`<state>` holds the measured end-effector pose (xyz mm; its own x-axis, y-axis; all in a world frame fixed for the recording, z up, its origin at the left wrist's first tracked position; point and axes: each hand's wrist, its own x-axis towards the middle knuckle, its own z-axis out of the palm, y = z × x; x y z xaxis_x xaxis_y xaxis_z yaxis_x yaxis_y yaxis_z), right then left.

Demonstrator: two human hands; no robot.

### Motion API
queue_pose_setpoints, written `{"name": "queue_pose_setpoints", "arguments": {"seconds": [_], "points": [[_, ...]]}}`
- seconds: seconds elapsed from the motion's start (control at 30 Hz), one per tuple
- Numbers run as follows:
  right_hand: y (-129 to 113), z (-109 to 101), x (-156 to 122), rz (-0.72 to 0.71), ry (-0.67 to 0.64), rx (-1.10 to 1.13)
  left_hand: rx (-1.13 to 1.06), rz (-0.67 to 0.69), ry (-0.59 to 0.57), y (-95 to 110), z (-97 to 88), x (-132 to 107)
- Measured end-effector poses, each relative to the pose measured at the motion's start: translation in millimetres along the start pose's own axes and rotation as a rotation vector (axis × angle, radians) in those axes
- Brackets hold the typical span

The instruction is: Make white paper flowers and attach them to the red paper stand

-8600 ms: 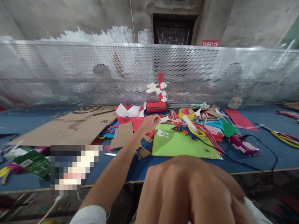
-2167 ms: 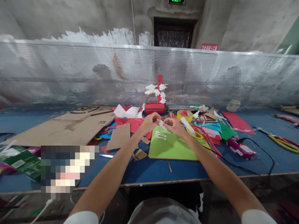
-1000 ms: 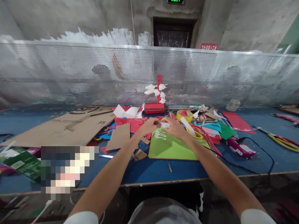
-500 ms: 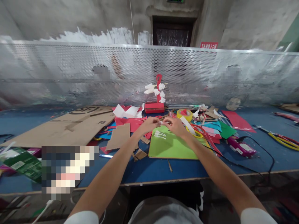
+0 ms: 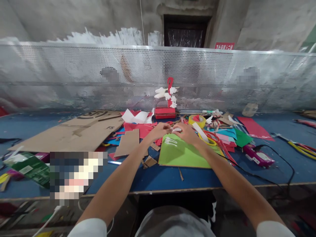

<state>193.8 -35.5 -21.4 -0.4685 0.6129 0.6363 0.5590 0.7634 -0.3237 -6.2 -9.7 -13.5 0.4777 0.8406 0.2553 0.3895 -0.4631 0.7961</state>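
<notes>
My left hand (image 5: 161, 130) and my right hand (image 5: 184, 132) meet above the far edge of a lime-green sheet (image 5: 187, 153). Between their fingertips is a small piece of white paper (image 5: 175, 129), pinched from both sides; its exact shape is partly hidden by the fingers. Several thin white paper strips (image 5: 171, 141) lie on the green sheet just below my hands. Behind them stands a red box (image 5: 165, 113) with an upright red hook-shaped piece (image 5: 170, 83), which carries white paper flowers (image 5: 173, 98).
Large cardboard (image 5: 66, 131) covers the left of the table. To the right are yellow tape (image 5: 197, 121), red-and-yellow scissors (image 5: 209, 141), coloured paper, a purple device (image 5: 259, 156) with a black cable, and pliers (image 5: 298, 148). A perforated metal screen (image 5: 212, 79) borders the back.
The view has shifted slightly, so the scene sits a little further right. Both hands stay together at the white paper, with only slight finger movement.
</notes>
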Motion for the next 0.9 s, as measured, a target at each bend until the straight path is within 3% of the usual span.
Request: {"name": "queue_pose_setpoints", "arguments": {"seconds": [0.47,0.73,0.9], "points": [[-4.6,-1.9,1.1,0.172,0.056,0.066,-0.057,0.006,-0.011,6.4,-0.9,-2.2],[1.4,-2.5,1.7,0.129,0.095,0.053,-0.070,0.022,-0.015,-3.2,-0.4,0.7],[3.1,-0.4,2.2,0.183,0.092,0.043,-0.072,0.015,0.001,-2.1,0.6,1.0]]}}
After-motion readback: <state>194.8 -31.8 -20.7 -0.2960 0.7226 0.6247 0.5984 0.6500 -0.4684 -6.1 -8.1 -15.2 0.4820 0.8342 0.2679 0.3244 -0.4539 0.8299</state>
